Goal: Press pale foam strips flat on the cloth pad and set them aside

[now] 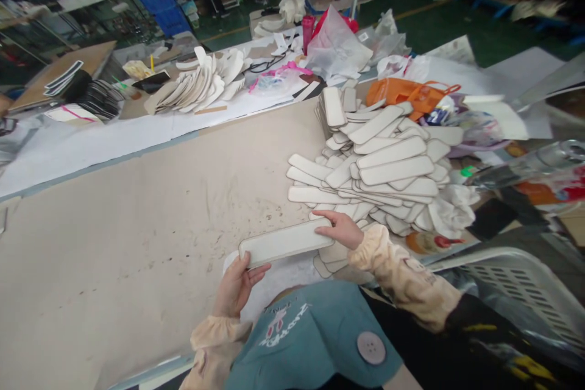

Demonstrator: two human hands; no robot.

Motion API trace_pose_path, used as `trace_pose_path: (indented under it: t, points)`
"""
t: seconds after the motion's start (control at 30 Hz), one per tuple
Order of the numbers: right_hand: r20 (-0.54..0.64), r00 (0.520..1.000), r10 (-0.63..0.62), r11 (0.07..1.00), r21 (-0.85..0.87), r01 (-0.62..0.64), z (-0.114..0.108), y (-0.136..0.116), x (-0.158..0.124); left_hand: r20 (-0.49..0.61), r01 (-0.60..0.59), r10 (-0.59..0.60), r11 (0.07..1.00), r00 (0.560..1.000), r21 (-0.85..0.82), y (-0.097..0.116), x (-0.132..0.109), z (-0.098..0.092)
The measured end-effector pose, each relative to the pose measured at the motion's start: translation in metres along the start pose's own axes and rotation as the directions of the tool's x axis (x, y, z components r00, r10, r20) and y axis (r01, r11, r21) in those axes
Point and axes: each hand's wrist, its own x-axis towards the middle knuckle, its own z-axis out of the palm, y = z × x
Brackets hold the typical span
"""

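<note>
I hold a long cream strip with rounded ends (283,242) level above the near edge of the worktable (137,225). My left hand (237,286) grips its left end, thumb on top. My right hand (340,230) pinches its right end, fingers curled over the edge. Just behind and to the right lies a big pile of the same cream strips (384,164), fanned out in several layers. A few more strips lie flat under my right wrist.
A heap of curved white pieces (196,85) sits at the far left of the table. Plastic bags (336,42), an orange bag (406,94) and a pink bottle (308,27) crowd the back. A grey crate (516,283) stands at my right. A person stands far off.
</note>
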Motion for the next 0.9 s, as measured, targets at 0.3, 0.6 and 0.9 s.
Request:
trace_pose_path:
  t: [0.3,0.6,0.9]
  points:
    - [0.043,0.992,0.117,0.828,0.547,-0.122,-0.009,-0.051,0.011,-0.093,-0.109,0.098,0.986,0.991,-0.123,-0.002,-0.045,0.026]
    - [0.029,0.994,-0.105,0.856,0.511,0.076,-0.040,-0.103,0.010,0.168,-0.008,0.019,0.998,0.986,-0.065,-0.014,-0.059,0.029]
    - [0.005,0.984,-0.177,0.855,0.497,0.151,-0.057,-0.133,-0.013,0.371,0.054,-0.077,0.996,0.926,0.071,-0.003,-0.050,0.025]
